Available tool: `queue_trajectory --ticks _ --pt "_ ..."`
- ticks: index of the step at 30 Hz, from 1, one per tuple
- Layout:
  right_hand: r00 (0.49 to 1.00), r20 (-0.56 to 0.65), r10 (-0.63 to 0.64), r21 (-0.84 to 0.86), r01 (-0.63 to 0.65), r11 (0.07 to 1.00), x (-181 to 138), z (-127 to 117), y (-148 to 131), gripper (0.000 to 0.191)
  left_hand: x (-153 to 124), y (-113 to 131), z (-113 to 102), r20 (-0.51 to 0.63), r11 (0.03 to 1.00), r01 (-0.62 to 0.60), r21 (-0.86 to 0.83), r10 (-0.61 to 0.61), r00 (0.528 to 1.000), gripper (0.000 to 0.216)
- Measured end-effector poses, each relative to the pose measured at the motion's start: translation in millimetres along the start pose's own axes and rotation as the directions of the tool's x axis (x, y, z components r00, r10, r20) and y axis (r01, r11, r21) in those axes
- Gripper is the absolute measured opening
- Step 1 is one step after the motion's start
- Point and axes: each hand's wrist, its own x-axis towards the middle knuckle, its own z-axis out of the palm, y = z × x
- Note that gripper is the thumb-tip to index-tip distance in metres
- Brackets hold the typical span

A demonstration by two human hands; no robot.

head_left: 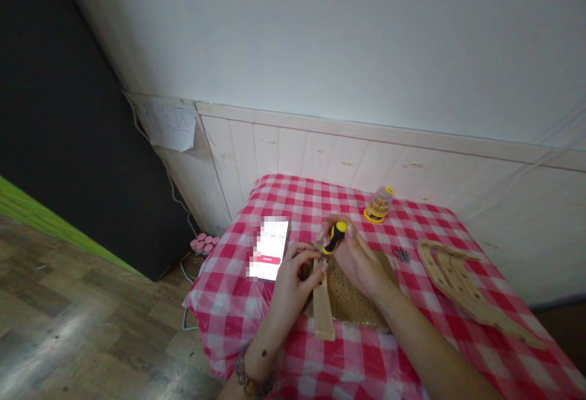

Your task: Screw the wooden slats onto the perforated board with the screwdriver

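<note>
My right hand (354, 252) is closed around a black and yellow screwdriver (334, 236), its tip pointing down and left at the top of a light wooden strip (323, 309). My left hand (293, 278) pinches its fingers at that same spot, at the screwdriver's tip; whatever sits between them is too small to make out. The strip lies along the left side of a brown perforated board (352, 302) on the red and white checked tablecloth (293, 204).
A phone (270, 248) with a lit screen lies left of my hands. A clear jar with a yellow lid (378, 204) lies at the back. Dark screws (401, 255) and curved wooden pieces (462, 284) lie to the right. Pink things (204, 243) sit on the floor.
</note>
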Motion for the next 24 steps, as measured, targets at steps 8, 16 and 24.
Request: queue_trajectory --ticks 8,16,24 --pt "0.996 -0.035 -0.077 -0.051 0.075 0.996 -1.4 -5.1 -0.8 0.029 0.9 -1.2 0.1 0.006 1.000 -0.009 -0.002 0.009 1.000 0.008" --pt "0.997 -0.050 -0.054 0.043 0.056 0.998 2.6 5.0 -5.2 0.033 0.3 -1.2 0.0 0.009 1.000 -0.011 0.000 0.011 1.000 0.008" --pt "0.998 -0.059 -0.001 -0.041 -0.001 0.999 -2.0 -1.4 -0.1 0.035 0.5 1.4 -0.6 0.009 1.000 -0.005 -0.001 0.005 1.000 0.007"
